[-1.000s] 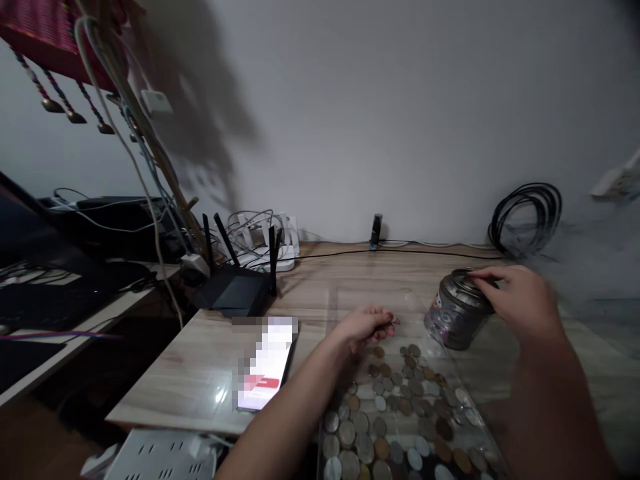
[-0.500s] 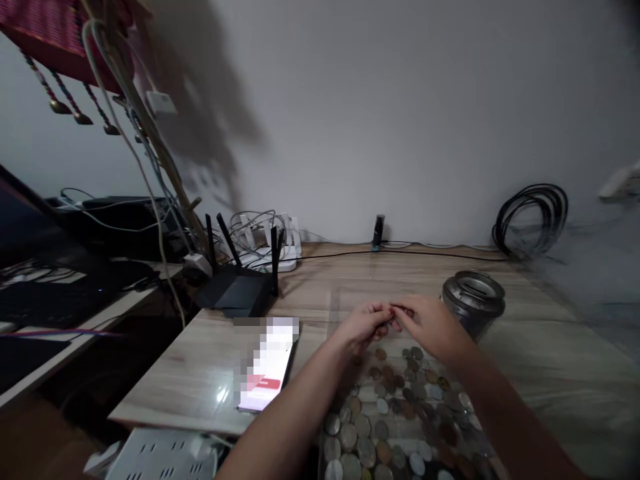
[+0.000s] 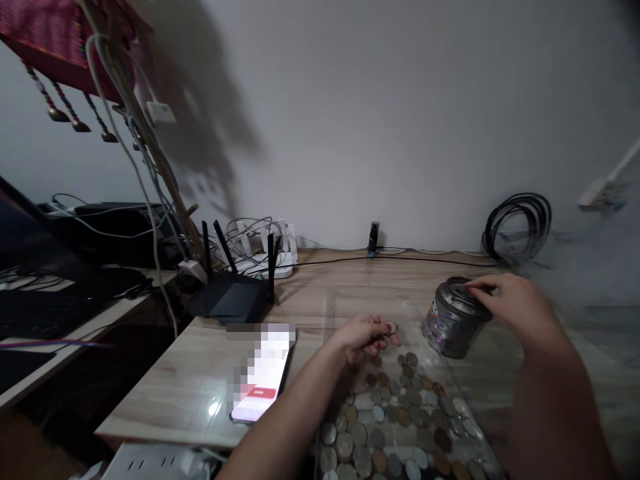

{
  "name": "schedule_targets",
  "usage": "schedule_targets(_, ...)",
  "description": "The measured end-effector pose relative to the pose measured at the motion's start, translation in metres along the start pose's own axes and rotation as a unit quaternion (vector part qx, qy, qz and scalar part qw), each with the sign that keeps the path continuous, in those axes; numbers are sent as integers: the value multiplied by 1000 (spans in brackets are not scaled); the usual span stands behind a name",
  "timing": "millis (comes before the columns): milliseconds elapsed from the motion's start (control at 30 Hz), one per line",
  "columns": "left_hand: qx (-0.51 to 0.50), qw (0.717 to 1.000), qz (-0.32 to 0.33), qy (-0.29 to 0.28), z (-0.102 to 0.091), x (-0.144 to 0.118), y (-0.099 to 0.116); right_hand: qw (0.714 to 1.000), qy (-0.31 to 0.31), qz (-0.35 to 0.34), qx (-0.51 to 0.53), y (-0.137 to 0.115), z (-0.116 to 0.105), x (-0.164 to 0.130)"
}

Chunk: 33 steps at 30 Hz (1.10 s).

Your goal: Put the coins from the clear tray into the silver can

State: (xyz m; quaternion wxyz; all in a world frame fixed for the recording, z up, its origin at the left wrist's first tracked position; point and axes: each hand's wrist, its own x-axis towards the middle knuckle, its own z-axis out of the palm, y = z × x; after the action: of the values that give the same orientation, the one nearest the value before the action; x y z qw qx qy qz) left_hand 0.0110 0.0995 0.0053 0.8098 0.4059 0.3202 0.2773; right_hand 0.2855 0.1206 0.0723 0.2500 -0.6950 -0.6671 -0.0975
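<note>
My left hand (image 3: 367, 337) is closed over the tray, pinching a coin (image 3: 392, 328) between thumb and fingers. My right hand (image 3: 513, 303) is at the lid of a round, dark metal tin (image 3: 453, 327), its thumb and fingertips pinched at the lid's top. Whatever those fingertips hold, if anything, is hidden. The tin leans slightly, with a coloured print on its side. Below my left hand, many silver, brown and yellowish coins (image 3: 377, 437) are spread in a clear, shallow plastic tray (image 3: 350, 307).
Left of the tray lies a lit phone (image 3: 265, 373). Behind it are a black router (image 3: 233, 293) and a white router (image 3: 277, 263) with tangled cables. A small dark bottle-like object (image 3: 373, 240) stands by the wall. Coiled black cable (image 3: 520, 227) rests at the back right. A power strip (image 3: 150, 460) is at the front.
My right hand has left my left hand and moved right to the top of the tin. The tin now leans. My left hand stays above the tray, its coin now visible.
</note>
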Motion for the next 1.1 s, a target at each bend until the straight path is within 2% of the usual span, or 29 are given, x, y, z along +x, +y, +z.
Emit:
schedule_targets(67, 21, 999, 22, 10, 0, 1, -1, 999, 29, -15, 2, -9, 0, -5)
schedule_targets(133, 41, 997, 54, 25, 1, 1, -2, 993, 104, -46, 23, -30, 0, -13)
schedule_targets(167, 47, 996, 73, 32, 1, 1, -2, 988, 121, -75, 52, -43, 2, -19)
schedule_targets(200, 50, 994, 90, 38, 1, 1, -2, 984, 107, -112, 87, -58, 4, -25)
schedule_targets(233, 51, 992, 104, 42, 1, 1, -3, 979, 59, -153, 124, -73, 7, -31)
schedule_targets(333, 47, 990, 123, 51, 2, 0, -2, 942, -137, -245, 186, -110, 20, -45)
schedule_targets(400, 38, 991, 119, 50, 2, -1, -1, 928, -176, -255, 205, -120, 25, -50)
schedule_targets(467, 24, 994, 98, 35, 4, -3, 0, 931, -158, -233, 234, -114, 24, -48)
schedule_targets(500, 19, 996, 85, 27, 5, -4, 1, 938, -128, -205, 247, -107, 21, -46)
schedule_targets(600, 19, 998, 40, 37, 7, -5, 3, 969, 26, -76, 235, -73, 6, -35)
schedule_targets(667, 20, 999, 14, 46, 7, -4, 3, 975, 102, -2, 196, -48, -2, -27)
schedule_targets(733, 21, 999, 4, 41, 7, -3, 3, 981, 100, 42, 162, -29, -6, -21)
schedule_targets(833, 29, 999, 25, 39, 5, -3, 2, 989, 35, 65, 132, -16, -4, -15)
schedule_targets(900, 29, 997, 43, 49, 5, -3, 2, 993, 20, 62, 102, -14, -2, -14)
schedule_targets(1100, 34, 996, 61, 53, 2, 0, -1, 997, 35, 62, 35, -15, 1, -16)
